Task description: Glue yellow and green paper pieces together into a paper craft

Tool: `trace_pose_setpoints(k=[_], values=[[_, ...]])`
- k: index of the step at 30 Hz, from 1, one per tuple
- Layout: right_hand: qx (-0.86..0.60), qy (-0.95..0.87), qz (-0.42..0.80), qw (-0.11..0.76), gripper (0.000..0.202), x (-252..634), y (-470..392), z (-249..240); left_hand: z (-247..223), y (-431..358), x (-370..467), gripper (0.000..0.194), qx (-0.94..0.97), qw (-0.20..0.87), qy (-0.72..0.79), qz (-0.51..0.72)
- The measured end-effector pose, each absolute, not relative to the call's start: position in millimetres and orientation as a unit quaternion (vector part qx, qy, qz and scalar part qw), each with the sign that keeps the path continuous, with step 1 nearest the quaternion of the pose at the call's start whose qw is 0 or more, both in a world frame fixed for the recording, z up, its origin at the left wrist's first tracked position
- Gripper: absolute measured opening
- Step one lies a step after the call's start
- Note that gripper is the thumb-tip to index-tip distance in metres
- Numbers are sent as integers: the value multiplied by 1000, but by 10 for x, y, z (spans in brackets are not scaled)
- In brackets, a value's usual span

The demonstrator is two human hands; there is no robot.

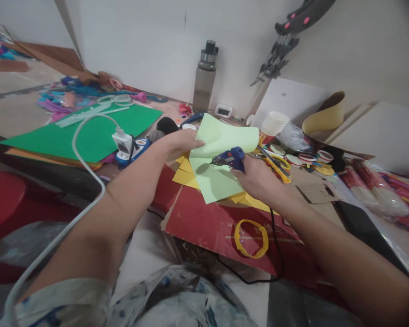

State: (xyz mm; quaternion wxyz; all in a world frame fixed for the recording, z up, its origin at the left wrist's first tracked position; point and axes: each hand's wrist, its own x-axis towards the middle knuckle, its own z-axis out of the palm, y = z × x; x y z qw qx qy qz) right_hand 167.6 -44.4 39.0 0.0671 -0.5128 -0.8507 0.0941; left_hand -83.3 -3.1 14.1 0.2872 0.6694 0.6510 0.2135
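A sheet of light green paper is folded over, its upper part lifted and curling. My left hand pinches this paper at its left edge. In my right hand is a blue hot glue gun, its nozzle pointing left over the paper near the fold. A black cord hangs below my right wrist. Yellow paper pieces lie under the green sheet, on a red cardboard sheet. Closer to me on the cardboard rests a yellow ring.
Yellow-handled scissors lie just beyond my right hand. A water bottle and stacked paper cups stand at the back. Green sheets and a blue power strip with a white charger are on the left. A white cable crosses my left arm.
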Motion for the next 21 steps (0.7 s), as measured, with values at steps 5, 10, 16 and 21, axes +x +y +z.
trace_pose_setpoints(k=[5, 10, 16, 21], values=[[-485, -859, 132, 90, 24, 1498, -473, 348, 172, -52, -823, 33, 676, 268, 655, 203], [-491, -857, 123, 97, 28, 1453, -389, 301, 196, -74, -816, 31, 662, 271, 667, 210], [-544, -815, 127, 153, 23, 1956, -315, 340, 183, -93, -813, 29, 635, 329, 654, 247], [-537, -703, 362, 293, 29, 2446, -333, 315, 166, -136, -806, 31, 592, 416, 627, 288]])
